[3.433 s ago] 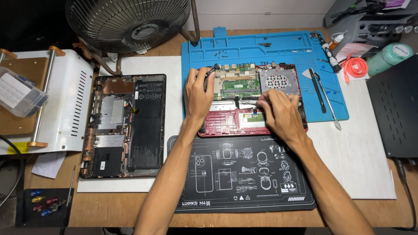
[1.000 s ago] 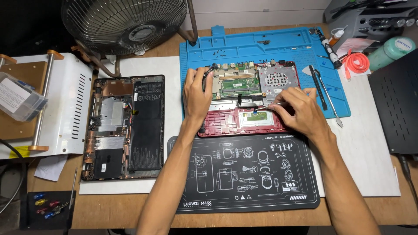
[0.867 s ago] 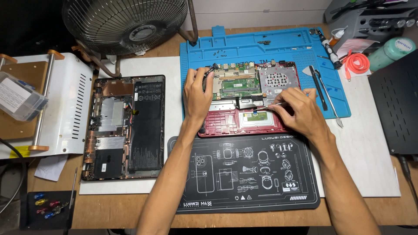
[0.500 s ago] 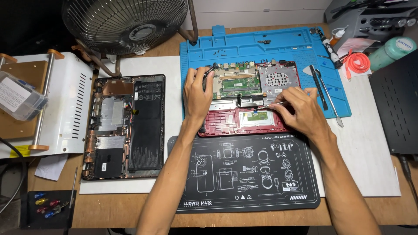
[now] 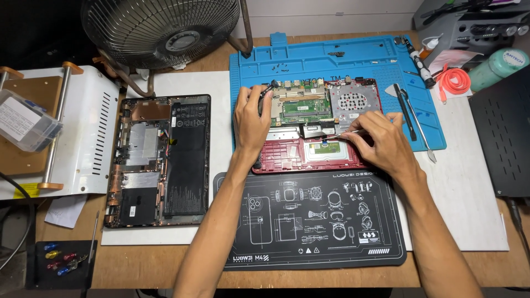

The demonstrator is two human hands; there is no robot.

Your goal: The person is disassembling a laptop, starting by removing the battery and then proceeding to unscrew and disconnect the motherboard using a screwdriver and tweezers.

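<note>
Left hand (image 5: 251,124) flat on red laptop (image 5: 287,157) left edge; right hand (image 5: 381,140) pinches thin tool (image 5: 345,133) (tip points left, toward laptop middle, long axis left-right).

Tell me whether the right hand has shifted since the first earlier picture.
Yes. The right hand has slid rightward along the red laptop base, toward the edge nearer the blue mat's tools; its fingers pinch a thin tool.

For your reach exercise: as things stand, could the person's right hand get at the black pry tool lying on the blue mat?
Probably yes. The right hand holds tweezers over the red laptop, and the black pry tool lies just beside it on the blue mat, nothing between.
</note>
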